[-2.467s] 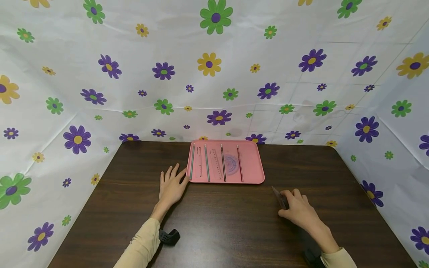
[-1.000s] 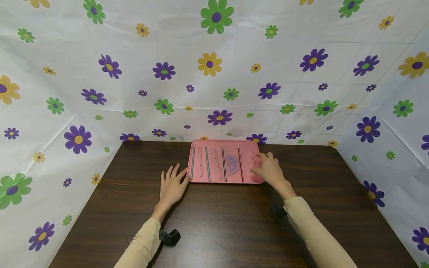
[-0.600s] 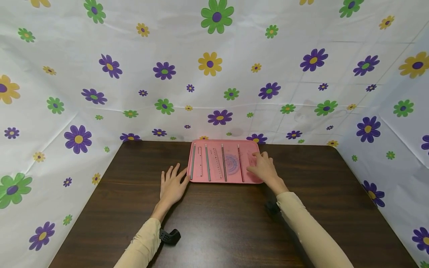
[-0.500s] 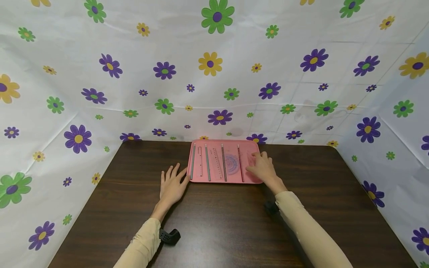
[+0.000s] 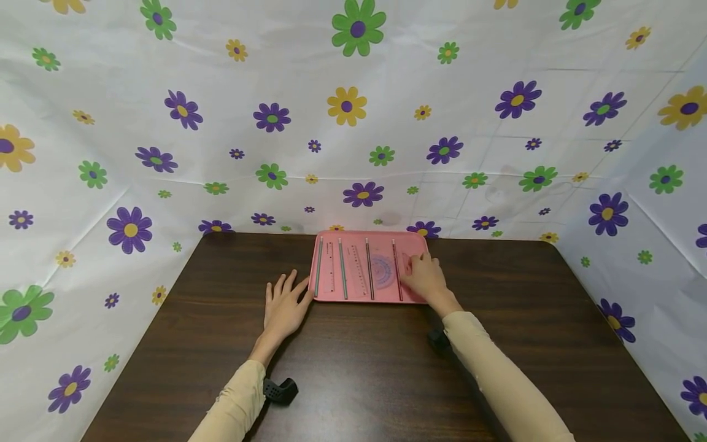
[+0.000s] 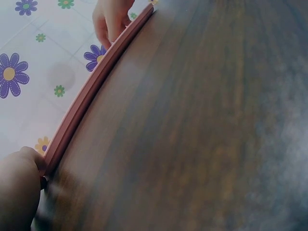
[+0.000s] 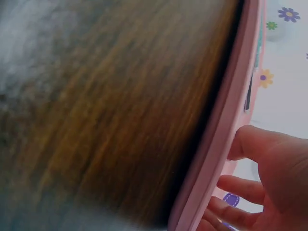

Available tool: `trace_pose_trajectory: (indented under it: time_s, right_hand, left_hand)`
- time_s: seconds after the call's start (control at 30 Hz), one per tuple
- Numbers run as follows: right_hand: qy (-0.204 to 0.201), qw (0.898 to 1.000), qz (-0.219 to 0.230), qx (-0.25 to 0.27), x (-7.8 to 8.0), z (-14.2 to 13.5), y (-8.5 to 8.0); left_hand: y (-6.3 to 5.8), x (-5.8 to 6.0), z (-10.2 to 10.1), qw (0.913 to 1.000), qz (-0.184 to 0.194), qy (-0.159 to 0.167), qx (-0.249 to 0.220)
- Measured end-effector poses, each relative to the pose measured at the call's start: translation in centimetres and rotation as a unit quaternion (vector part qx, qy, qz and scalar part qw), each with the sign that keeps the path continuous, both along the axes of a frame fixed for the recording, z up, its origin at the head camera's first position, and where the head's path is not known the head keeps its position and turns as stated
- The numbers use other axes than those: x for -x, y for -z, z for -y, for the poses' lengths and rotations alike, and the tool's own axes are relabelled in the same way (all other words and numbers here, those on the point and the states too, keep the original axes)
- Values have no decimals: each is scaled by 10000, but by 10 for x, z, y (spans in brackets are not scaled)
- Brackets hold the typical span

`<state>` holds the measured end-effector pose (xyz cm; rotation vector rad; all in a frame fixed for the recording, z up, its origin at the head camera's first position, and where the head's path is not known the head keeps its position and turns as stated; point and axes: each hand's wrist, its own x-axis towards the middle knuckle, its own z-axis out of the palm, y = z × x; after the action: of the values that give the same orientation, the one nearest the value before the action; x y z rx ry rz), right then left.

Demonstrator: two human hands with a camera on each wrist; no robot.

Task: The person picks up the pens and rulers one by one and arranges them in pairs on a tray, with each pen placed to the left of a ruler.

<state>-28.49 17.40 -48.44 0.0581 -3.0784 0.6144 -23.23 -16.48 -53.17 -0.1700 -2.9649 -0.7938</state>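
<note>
A pink tray (image 5: 418, 244) lies at the back of the table. My right hand (image 5: 426, 279) reaches over its right end, with curled fingers and thumb pinching a clear flat plastic piece (image 5: 406, 260), mostly hidden by the hand. Just left of it lies a dark red pencil (image 5: 396, 264), then a bluish clear protractor (image 5: 381, 272). A black pencil (image 5: 369, 264), two clear rulers (image 5: 358, 270) and two teal pencils (image 5: 342, 264) fill the rest. My left hand (image 5: 284, 309) rests on the table, fingers spread, its thumb side at the tray's left edge.
The dark wooden table (image 5: 353, 368) spreads in front of the tray. A white flowered cloth (image 5: 309, 80) hangs right behind it and along both sides. Each wrist carries a black strap-on device (image 5: 280, 391).
My right hand has carried the clear plastic piece from the table on the right to over the tray's right end, then slid slightly further left. My left hand has stayed still.
</note>
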Motion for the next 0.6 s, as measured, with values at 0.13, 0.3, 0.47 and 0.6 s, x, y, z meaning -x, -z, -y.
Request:
trace_pose_trajectory:
  time_s: [0.13,0.3,0.47,0.6]
  right_hand:
    - [-114,9990,-77,-422,0,1,3]
    - [-77,9995,-87,-304,-3,1,4]
    - [-67,9998,-158,-133,-8,-1,3]
    - [-51,9988,-476,114,-13,-3,1]
  left_hand:
    - [1,0,0,10000,-11,-6,4]
    - [1,0,0,10000,11,4,-3]
    - [1,0,-1,10000,31,-5,-33]
    - [1,0,-1,10000,-32,-18,-64]
